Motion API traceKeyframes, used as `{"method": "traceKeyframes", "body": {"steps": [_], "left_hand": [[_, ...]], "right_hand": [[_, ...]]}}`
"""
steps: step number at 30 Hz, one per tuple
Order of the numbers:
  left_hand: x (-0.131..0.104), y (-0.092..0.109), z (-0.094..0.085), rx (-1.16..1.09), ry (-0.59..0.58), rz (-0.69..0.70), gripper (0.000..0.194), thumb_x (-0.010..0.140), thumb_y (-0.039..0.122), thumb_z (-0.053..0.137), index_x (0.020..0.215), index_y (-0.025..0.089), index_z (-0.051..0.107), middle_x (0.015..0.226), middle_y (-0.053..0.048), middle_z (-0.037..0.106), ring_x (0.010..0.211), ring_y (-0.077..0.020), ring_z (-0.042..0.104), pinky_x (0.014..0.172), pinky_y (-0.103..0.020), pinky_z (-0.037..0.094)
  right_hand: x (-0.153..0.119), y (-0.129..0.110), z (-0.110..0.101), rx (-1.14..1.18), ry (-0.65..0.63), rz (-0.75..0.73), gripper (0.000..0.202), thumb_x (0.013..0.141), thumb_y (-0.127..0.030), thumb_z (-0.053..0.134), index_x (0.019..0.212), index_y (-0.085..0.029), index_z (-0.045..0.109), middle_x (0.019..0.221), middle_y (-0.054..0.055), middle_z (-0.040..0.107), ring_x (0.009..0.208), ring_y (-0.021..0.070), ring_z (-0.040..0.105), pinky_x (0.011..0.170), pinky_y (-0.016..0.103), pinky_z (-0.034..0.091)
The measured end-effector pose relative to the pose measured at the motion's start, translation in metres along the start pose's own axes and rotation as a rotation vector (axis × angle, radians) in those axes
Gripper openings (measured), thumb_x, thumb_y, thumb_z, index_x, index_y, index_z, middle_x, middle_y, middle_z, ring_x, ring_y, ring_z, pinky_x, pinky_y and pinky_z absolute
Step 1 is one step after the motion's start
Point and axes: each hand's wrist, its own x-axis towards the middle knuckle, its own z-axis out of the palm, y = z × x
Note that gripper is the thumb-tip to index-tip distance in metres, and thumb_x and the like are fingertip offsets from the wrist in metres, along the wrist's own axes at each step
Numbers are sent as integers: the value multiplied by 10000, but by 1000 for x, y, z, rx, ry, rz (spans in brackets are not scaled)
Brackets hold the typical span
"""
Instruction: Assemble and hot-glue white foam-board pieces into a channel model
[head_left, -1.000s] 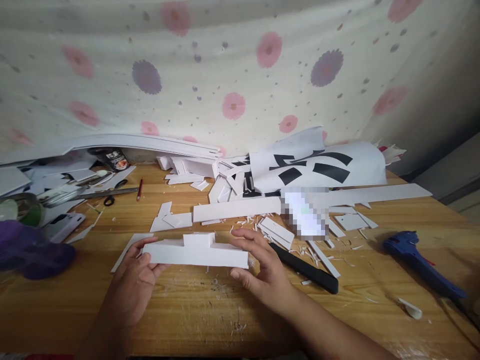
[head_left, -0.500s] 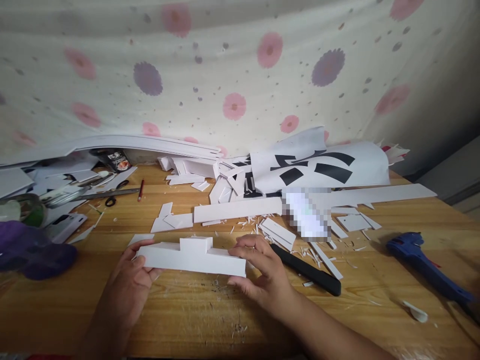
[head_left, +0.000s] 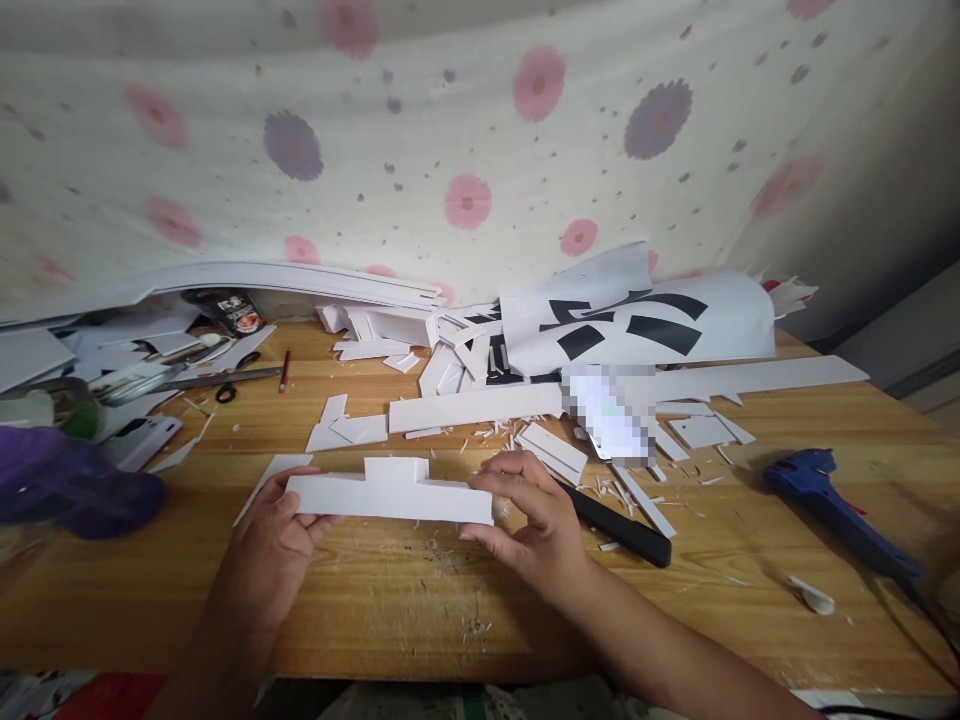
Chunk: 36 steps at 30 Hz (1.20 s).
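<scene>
A long white foam-board piece (head_left: 390,499) with a small raised block at its middle is held level above the table. My left hand (head_left: 274,530) grips its left end, thumb on the near face and fingers behind and beneath. At the other end my right hand (head_left: 536,520) curls round it, fingertips on the upper edge and thumb at the lower edge. A flat white offcut (head_left: 274,470) lies behind my left hand. Just past my right hand is a black-handled tool (head_left: 622,525), partly hidden by that hand.
A blue glue gun (head_left: 832,500) rests at the right, with a small white curved piece (head_left: 811,595) nearby. Scissors (head_left: 236,382), a red pencil (head_left: 285,370) and a purple object (head_left: 82,490) are on the left. White strips (head_left: 472,408), scraps and a printed sheet (head_left: 645,325) lie farther back.
The view has tipped slightly downward, so the table's front edge now shows. Both hands and the foam-board piece sit slightly higher in the picture, with the grip unchanged.
</scene>
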Motion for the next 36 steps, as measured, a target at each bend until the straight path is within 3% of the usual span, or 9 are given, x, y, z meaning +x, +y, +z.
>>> {"method": "traceKeyframes", "body": {"steps": [10,20,30,33,36], "left_hand": [[2,-1,-1,-44,49,-18,353,487,334,775,805,227,665,743,10,704,697,-182,662,588,-298,604],[7,-3,-8,-71,53,-41,335,516,349,786,806,233,665,750,9,726,686,-183,675,606,-299,608],[5,2,1,-94,89,-60,369,497,337,801,820,236,654,787,7,729,690,-188,662,600,-304,607],[5,4,4,-110,96,-66,388,481,354,819,800,226,637,769,12,723,700,-185,655,614,-306,607],[8,2,4,-99,83,-25,380,493,369,815,798,237,631,797,25,720,724,-181,650,626,-303,600]], "right_hand": [[0,-1,-1,15,-4,-6,337,760,-341,736,1066,-231,648,928,63,610,850,195,603,722,347,537],[1,-1,-2,66,6,-17,418,820,-322,675,1229,-339,593,985,51,624,859,193,616,707,359,554],[5,-5,-2,-11,71,1,250,790,-315,708,1028,-252,663,893,51,643,804,187,632,672,337,560],[9,-10,-13,-60,93,-2,149,813,-224,676,959,-240,658,836,38,657,791,179,642,674,325,557],[10,-3,-45,-185,64,-16,173,872,-148,544,952,-248,660,804,24,697,764,171,665,706,334,554]]}}
